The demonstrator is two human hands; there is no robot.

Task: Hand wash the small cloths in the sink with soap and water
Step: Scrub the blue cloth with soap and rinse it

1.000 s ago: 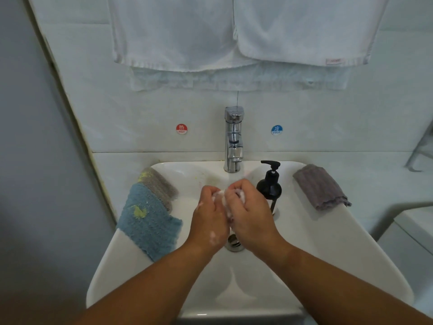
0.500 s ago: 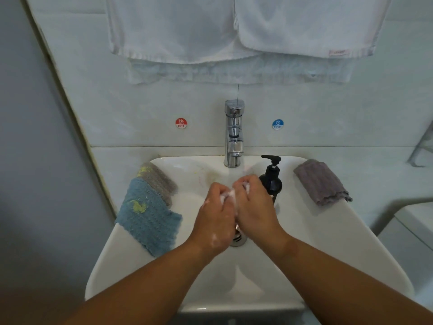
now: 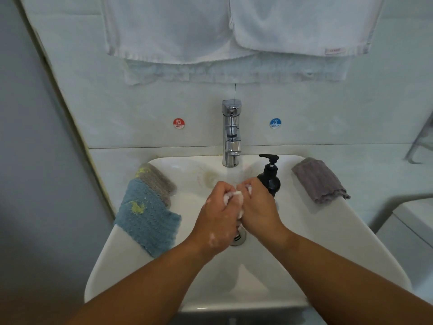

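1. Head view, hands: your left grip (image 3: 219, 216) and right grip (image 3: 259, 207) are pressed together over the middle of the sink (image 3: 351, 242), just above the drain (image 3: 237, 238).
2. Both are clenched. The fingers curl round a small white cloth (image 3: 234, 195) bunched between them, and only scraps of it show between the knuckles. Flecks of foam sit on the back of the left one.
3. Left rim: a blue cloth (image 3: 145, 219) with a yellow smear hangs over the sink's edge. It partly covers a grey-brown cloth (image 3: 159, 181) lying behind it.
4. Right rear corner: a folded grey cloth (image 3: 318, 179) lies on the rim, well apart from your hands.
5. Back of the basin: a black pump bottle (image 3: 270, 177) stands upright just behind your right knuckles, to the right of the chrome tap (image 3: 231, 134).
6. Wall: a red HOT sticker (image 3: 178, 123) is left of the tap and a blue COLD sticker (image 3: 275, 123) is right of it. White towels (image 3: 175, 31) hang above.
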